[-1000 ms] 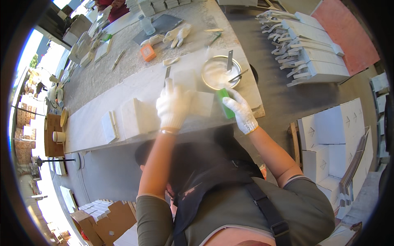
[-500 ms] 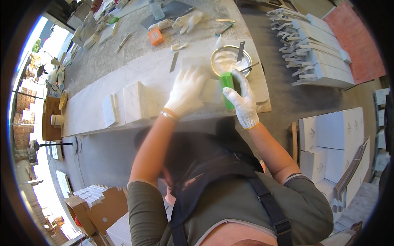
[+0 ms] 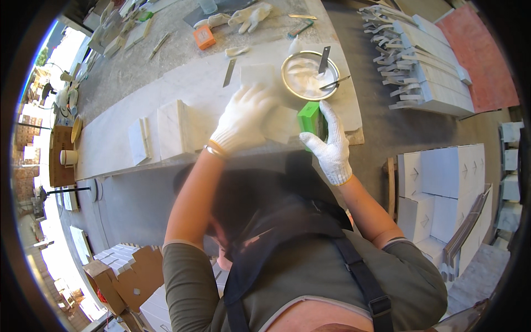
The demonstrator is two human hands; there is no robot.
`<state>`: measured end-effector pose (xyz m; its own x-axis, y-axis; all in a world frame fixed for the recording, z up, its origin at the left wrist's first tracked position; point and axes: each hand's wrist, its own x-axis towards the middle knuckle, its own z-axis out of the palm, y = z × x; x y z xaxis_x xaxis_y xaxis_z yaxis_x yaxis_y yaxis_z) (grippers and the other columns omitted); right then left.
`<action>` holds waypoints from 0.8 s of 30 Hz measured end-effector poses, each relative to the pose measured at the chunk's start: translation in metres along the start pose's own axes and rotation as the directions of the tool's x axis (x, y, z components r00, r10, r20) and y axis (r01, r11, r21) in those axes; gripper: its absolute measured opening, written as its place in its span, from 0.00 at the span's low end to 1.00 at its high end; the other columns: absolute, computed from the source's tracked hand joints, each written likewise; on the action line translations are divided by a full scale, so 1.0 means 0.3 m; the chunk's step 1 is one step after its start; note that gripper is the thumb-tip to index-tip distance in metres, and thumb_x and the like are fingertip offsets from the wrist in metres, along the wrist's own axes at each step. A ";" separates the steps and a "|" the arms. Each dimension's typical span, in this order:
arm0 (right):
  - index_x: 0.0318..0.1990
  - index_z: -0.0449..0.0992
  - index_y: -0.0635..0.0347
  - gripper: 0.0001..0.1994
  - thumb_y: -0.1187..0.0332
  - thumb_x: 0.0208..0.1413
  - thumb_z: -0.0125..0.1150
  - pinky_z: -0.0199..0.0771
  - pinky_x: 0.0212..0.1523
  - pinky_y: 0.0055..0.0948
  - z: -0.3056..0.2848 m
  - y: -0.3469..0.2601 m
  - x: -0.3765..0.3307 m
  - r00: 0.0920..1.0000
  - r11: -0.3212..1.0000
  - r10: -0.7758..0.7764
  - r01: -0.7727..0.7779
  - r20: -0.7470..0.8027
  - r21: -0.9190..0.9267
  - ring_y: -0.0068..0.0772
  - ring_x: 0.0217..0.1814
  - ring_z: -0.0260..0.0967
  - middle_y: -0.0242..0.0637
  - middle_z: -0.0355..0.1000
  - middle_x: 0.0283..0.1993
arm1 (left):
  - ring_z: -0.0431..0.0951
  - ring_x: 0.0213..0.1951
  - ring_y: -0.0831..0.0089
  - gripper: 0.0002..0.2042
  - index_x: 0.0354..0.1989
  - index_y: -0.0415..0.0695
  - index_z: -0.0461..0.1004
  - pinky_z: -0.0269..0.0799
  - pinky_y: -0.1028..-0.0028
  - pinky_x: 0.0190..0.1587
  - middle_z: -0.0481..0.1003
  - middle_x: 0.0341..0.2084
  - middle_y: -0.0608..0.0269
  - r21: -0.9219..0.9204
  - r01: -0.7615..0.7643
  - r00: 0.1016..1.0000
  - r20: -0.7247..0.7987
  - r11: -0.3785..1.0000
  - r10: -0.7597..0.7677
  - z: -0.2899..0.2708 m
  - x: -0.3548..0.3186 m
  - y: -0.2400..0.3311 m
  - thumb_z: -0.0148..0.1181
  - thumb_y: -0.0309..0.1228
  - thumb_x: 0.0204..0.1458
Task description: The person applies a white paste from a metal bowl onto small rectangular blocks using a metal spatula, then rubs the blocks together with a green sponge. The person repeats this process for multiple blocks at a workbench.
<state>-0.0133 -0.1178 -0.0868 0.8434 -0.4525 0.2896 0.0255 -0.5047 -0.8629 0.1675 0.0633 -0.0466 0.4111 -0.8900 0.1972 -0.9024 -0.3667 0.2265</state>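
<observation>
My right hand [image 3: 333, 149], in a white knit glove, grips a green rectangular block [image 3: 310, 118] between thumb and fingers at the table's near right edge. Just beyond it stands a round metal-rimmed bowl [image 3: 301, 69] of white paste, with a flat scraper [image 3: 324, 60] and a thin dark-tipped tool [image 3: 334, 83] in it. My left hand [image 3: 243, 119], gloved too, is smeared by motion low over the pale tabletop. Past its fingertips lies a whitish square tile [image 3: 258, 73]; whether they touch it is unclear. Another metal scraper [image 3: 229, 73] lies to its left.
Marble pieces [image 3: 172, 130] stand left of my left hand, with a smaller tile [image 3: 139, 141] beyond. An orange box [image 3: 204, 36], loose gloves [image 3: 250, 17] and a white bottle [image 3: 294, 45] lie farther back. White cartons [image 3: 442, 171] and stacked slabs [image 3: 423, 66] stand on the right.
The whole view has shifted slightly. My right hand still holds the green block, now turned a little and lower beside the bowl. My left hand stays blurred over the tabletop.
</observation>
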 end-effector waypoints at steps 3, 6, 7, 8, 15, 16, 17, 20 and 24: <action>0.74 0.63 0.61 0.43 0.71 0.50 0.79 0.69 0.69 0.36 0.052 0.003 0.066 0.980 0.980 -0.199 0.199 0.004 -0.019 0.41 0.70 0.69 0.46 0.67 0.70 | 0.64 0.71 0.51 0.33 0.57 0.47 0.74 0.59 0.55 0.73 0.71 0.65 0.56 0.002 0.001 1.000 -0.013 1.000 -0.001 0.000 0.001 0.004 0.77 0.38 0.37; 0.74 0.63 0.60 0.43 0.71 0.50 0.79 0.70 0.69 0.36 0.071 -0.001 0.047 0.974 0.973 -0.225 0.223 -0.031 -0.061 0.41 0.70 0.69 0.46 0.66 0.71 | 0.65 0.70 0.51 0.33 0.56 0.47 0.74 0.60 0.55 0.73 0.72 0.64 0.56 0.002 -0.036 0.999 -0.013 0.999 0.036 -0.011 0.009 -0.007 0.77 0.38 0.37; 0.73 0.64 0.60 0.43 0.72 0.49 0.80 0.69 0.70 0.37 0.056 -0.004 0.020 0.997 0.995 -0.082 0.083 0.007 -0.064 0.41 0.69 0.70 0.46 0.67 0.70 | 0.65 0.70 0.51 0.33 0.56 0.47 0.75 0.60 0.55 0.72 0.72 0.64 0.56 -0.011 -0.050 0.999 -0.015 0.999 0.050 -0.011 0.009 -0.009 0.77 0.37 0.37; 0.73 0.64 0.60 0.43 0.72 0.48 0.80 0.69 0.70 0.37 0.033 -0.005 -0.006 0.998 0.996 -0.042 0.045 0.041 -0.080 0.41 0.69 0.70 0.46 0.67 0.70 | 0.66 0.69 0.51 0.33 0.56 0.47 0.75 0.61 0.55 0.71 0.72 0.63 0.56 -0.005 -0.052 0.999 -0.018 0.999 0.052 -0.009 0.006 -0.009 0.77 0.37 0.37; 0.73 0.64 0.62 0.43 0.72 0.49 0.80 0.68 0.71 0.36 0.033 -0.007 0.036 0.986 0.985 -0.167 0.167 0.010 -0.037 0.42 0.70 0.69 0.47 0.68 0.69 | 0.68 0.66 0.51 0.30 0.53 0.48 0.76 0.65 0.57 0.68 0.74 0.60 0.58 0.001 -0.056 0.994 -0.093 0.998 0.055 0.004 0.001 -0.003 0.76 0.34 0.36; 0.73 0.64 0.62 0.43 0.73 0.49 0.80 0.68 0.70 0.36 0.051 -0.010 0.044 0.980 0.980 -0.198 0.197 -0.009 -0.025 0.42 0.70 0.69 0.47 0.68 0.69 | 0.68 0.66 0.51 0.30 0.53 0.48 0.76 0.65 0.57 0.68 0.74 0.60 0.58 0.003 -0.058 0.994 -0.089 0.998 0.058 -0.002 0.004 -0.005 0.76 0.34 0.36; 0.73 0.64 0.62 0.43 0.73 0.49 0.80 0.68 0.70 0.36 0.062 -0.013 0.049 0.976 0.976 -0.217 0.216 -0.024 -0.024 0.42 0.70 0.69 0.47 0.69 0.69 | 0.68 0.66 0.51 0.30 0.52 0.48 0.76 0.65 0.57 0.68 0.74 0.60 0.57 -0.005 -0.064 0.995 -0.082 0.998 0.063 -0.008 0.006 -0.006 0.76 0.34 0.36; 0.74 0.64 0.61 0.43 0.73 0.49 0.79 0.70 0.69 0.36 0.046 -0.023 0.018 0.997 0.994 -0.072 0.074 0.029 -0.084 0.42 0.68 0.70 0.46 0.70 0.67 | 0.68 0.66 0.51 0.29 0.52 0.48 0.76 0.65 0.57 0.68 0.74 0.59 0.56 -0.029 -0.067 0.994 -0.083 0.997 0.065 -0.015 0.003 -0.002 0.76 0.35 0.36; 0.74 0.64 0.61 0.43 0.71 0.49 0.79 0.70 0.69 0.37 -0.019 -0.035 -0.017 0.992 0.989 0.100 -0.090 0.083 -0.114 0.41 0.68 0.71 0.46 0.70 0.68 | 0.69 0.65 0.53 0.28 0.52 0.48 0.77 0.64 0.57 0.68 0.74 0.58 0.57 -0.031 -0.065 0.993 -0.102 0.997 0.061 -0.012 -0.004 -0.001 0.73 0.32 0.36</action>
<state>-0.0211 -0.1143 -0.0768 0.8834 -0.4379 0.1667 -0.1118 -0.5424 -0.8326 0.1676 0.0654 -0.0436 0.3663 -0.8783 0.3073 -0.9226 -0.3000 0.2424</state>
